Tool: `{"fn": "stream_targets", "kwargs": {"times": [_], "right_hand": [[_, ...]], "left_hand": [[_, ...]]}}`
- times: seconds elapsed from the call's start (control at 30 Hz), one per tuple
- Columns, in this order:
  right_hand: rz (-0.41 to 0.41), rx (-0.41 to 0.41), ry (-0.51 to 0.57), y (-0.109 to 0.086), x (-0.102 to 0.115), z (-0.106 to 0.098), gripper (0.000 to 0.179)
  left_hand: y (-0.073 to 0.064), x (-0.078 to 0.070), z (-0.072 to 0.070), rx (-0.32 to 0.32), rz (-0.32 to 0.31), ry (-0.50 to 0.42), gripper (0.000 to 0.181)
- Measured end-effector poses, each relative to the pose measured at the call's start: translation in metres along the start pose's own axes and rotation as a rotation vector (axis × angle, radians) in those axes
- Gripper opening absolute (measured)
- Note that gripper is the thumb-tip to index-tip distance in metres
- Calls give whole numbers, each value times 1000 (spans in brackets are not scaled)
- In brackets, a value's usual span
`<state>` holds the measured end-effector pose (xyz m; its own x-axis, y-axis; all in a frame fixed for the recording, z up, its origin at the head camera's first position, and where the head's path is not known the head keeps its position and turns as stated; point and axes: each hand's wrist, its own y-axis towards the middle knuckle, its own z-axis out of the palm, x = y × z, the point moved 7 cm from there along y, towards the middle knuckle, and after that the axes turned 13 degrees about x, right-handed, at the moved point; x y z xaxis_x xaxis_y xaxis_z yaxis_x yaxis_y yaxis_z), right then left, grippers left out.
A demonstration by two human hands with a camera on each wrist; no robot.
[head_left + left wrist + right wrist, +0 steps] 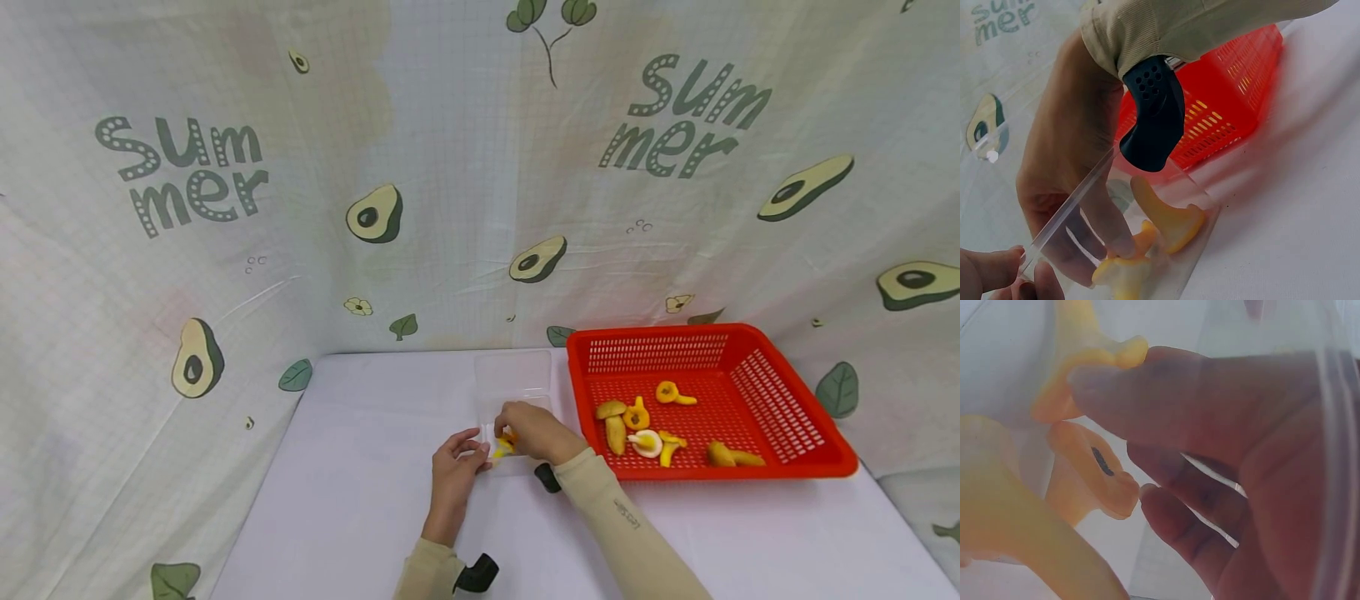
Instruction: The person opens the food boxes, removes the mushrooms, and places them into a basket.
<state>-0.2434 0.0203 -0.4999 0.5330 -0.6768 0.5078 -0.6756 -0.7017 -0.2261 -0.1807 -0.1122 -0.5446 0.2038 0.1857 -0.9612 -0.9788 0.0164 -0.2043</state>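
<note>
A clear plastic box (pixel 517 468) stands on the table with its lid (pixel 513 371) tipped back. My left hand (pixel 453 475) is at the box's left side; in the left wrist view its thumb and fingers (pixel 997 272) pinch the rim. My right hand (pixel 536 429) reaches down inside the box. Its thumb and forefinger pinch a yellow toy mushroom (pixel 1079 337), seen through the clear wall. Beside that mushroom lie another yellow mushroom (pixel 1094 472) with a dark mark and a larger one (pixel 1016 512) close to the camera.
Right of the box stands a red perforated basket (pixel 795 379). It holds several mushrooms, among them a brown one (pixel 615 429), a white-rimmed one (pixel 645 443) and a yellow one (pixel 675 393). A printed cloth (pixel 450 167) hangs behind the white table (pixel 360 467).
</note>
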Motion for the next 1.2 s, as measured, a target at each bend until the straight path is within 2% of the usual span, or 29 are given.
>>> {"fn": "stream_targets", "kwargs": {"times": [0.23,0.53,0.83,1.07,1.2], "right_hand": [[36,49,47,0,-1,0,24],[20,63,-11,1,0,3,14],[-9,48,-35,-2,0,1,17],[24,35,-21,-9,1,-8,18],[37,-12,-6,-17,0,-16,21]], "left_hand": [[-1,0,-1,-5,-7,7,40],[0,4,-3,-22,-26,33,40],[1,6,-3,-20,-35,42,41],[0,4,-1,-25,-31,34,40],[0,2,-1,-30,-26,43,38]]}}
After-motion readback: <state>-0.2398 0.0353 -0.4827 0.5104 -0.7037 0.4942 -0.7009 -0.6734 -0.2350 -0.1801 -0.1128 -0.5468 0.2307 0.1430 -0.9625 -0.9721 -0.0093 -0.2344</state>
